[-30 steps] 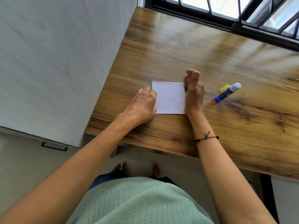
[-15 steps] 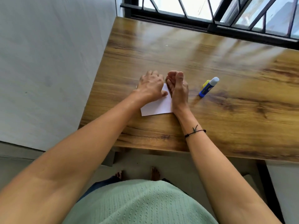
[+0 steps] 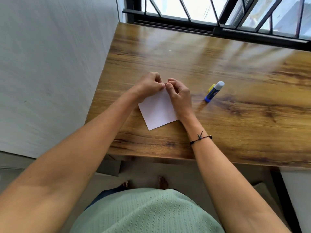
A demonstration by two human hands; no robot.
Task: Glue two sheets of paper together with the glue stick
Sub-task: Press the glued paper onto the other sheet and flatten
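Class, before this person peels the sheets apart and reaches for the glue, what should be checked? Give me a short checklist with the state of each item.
1. Paper lies flat on the table: ok.
2. Both hands at its far corner, left hand and right hand with fingertips meeting: ok.
3. Two sheets separated: cannot tell, only one white surface shows.
4. Glue stick within reach, to the right of the paper: ok.
5. Glue stick cap off: not ok, white cap is on.

Home, likely | wood-grain desk [image 3: 218, 68] pushed against barred window [image 3: 218, 12] | plain pale wall [image 3: 50, 64] left of desk | bare feet [image 3: 162, 182] on tiled floor below desk
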